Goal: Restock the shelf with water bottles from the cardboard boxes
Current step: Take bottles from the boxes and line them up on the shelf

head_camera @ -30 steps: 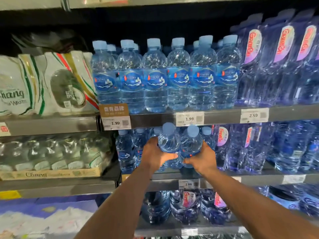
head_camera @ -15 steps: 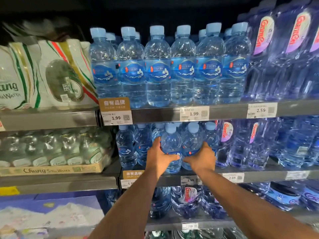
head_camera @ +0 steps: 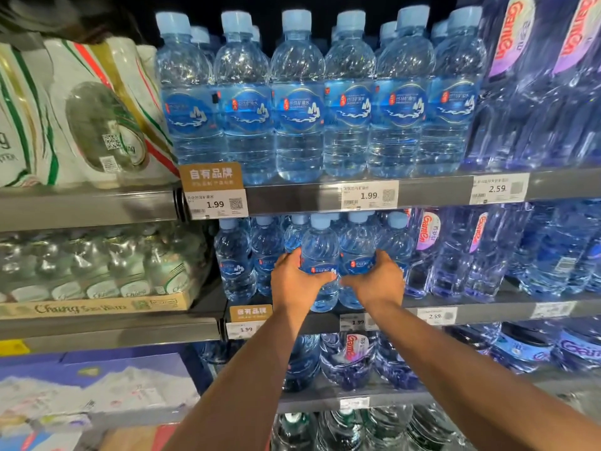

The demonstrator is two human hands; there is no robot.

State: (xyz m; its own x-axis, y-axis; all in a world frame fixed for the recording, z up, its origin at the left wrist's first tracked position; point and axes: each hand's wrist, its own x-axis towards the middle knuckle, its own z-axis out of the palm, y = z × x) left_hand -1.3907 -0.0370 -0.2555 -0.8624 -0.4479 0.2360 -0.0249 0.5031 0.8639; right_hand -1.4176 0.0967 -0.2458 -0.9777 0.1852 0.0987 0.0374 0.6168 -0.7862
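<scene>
Two clear water bottles with pale blue caps and blue labels stand side by side at the front of the middle shelf [head_camera: 487, 312]. My left hand [head_camera: 297, 283] grips the left bottle [head_camera: 320, 252] around its lower half. My right hand [head_camera: 377, 281] grips the right bottle [head_camera: 357, 249] the same way. More bottles of the same kind [head_camera: 235, 265] stand left of and behind them. The bottoms of both held bottles sit at the shelf's front edge.
The upper shelf [head_camera: 292, 196] carries a full row of larger blue-labelled bottles [head_camera: 299, 99]. Purple-labelled bottle packs [head_camera: 455, 252] fill the right side. Shrink-wrapped green-labelled packs [head_camera: 97, 265] lie on the left shelves. Price tags [head_camera: 369, 195] line the shelf edges.
Both hands have pushed the two bottles deeper onto the middle shelf, and my head has moved closer to the shelf.
</scene>
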